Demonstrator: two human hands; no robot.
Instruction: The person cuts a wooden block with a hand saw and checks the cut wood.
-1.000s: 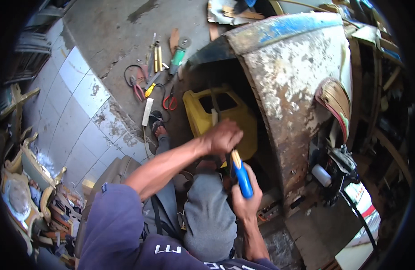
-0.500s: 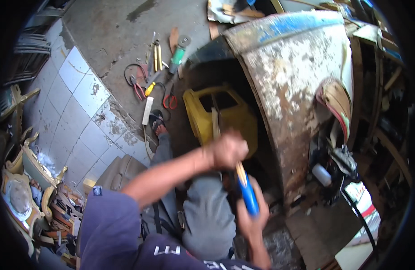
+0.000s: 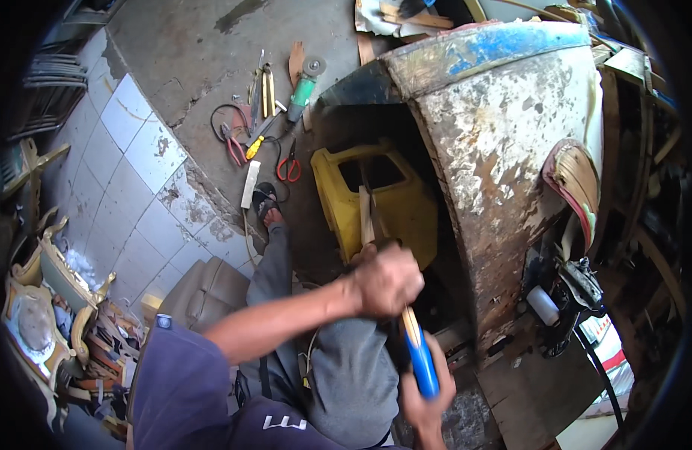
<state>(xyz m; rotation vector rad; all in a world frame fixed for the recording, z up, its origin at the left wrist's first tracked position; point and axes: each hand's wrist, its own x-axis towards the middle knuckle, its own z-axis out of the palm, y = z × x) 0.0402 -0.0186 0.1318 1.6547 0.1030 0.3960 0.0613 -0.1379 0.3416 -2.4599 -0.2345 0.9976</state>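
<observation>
My right hand (image 3: pixel 428 397) is closed around a tool with a blue and pale-wood handle (image 3: pixel 422 364), held low beside my grey-clad knee (image 3: pixel 346 375). My left hand (image 3: pixel 387 277) is clenched just above that handle; what its fingers hold is hidden. Beyond my left hand, a pale wooden strip (image 3: pixel 365 206) and a dark narrow length extend over a yellow plastic casing (image 3: pixel 327 206), which sits in the dark hollow of a weathered white and blue panelled structure (image 3: pixel 496 165).
Pliers (image 3: pixel 233 146), scissors (image 3: pixel 290 169), a green angle grinder (image 3: pixel 301 94) and sticks lie on the concrete floor (image 3: pixel 166 45). A tiled strip (image 3: pixel 132 187), padded seat (image 3: pixel 196 296) and heap of carved wooden pieces (image 3: pixel 83 330) are left. A black tool (image 3: pixel 575 285) with a canister is right.
Both my hands have moved down in the picture and slightly right, with the blue handle moving along. The surrounding scene sits slightly farther right in the picture.
</observation>
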